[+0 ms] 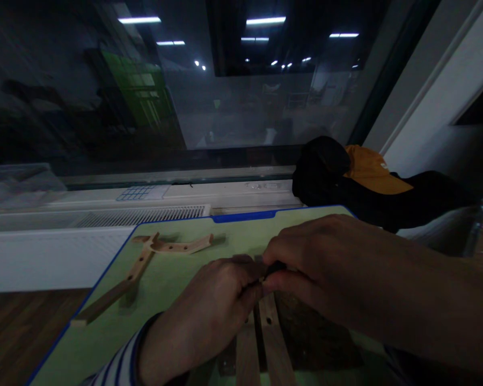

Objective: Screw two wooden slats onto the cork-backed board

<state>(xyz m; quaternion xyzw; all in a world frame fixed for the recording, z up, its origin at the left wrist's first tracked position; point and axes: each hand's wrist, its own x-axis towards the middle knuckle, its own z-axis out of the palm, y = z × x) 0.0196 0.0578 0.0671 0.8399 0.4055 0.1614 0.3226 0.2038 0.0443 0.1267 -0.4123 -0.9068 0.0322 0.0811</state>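
Note:
My left hand (215,300), in a striped sleeve, is closed over the far ends of two pale wooden pieces, its thumb and fingers pinched together. Side by side lie the left wooden piece (247,356) and the right wooden piece (277,348), each with a dark hole. From the right, my right hand (326,257) pinches a small dark object (276,267) just over those ends; its kind is mostly hidden by the fingers. The fingertips of both hands meet. Beneath the wooden pieces is a dark brown board (317,343).
A joined wooden assembly with holes (139,265) lies at the table's left. The pale green table (165,279) has a blue edge. Behind it are a radiator (64,257), a windowsill (233,190) and a dark window. An orange cap (376,169) rests on dark clothing at right.

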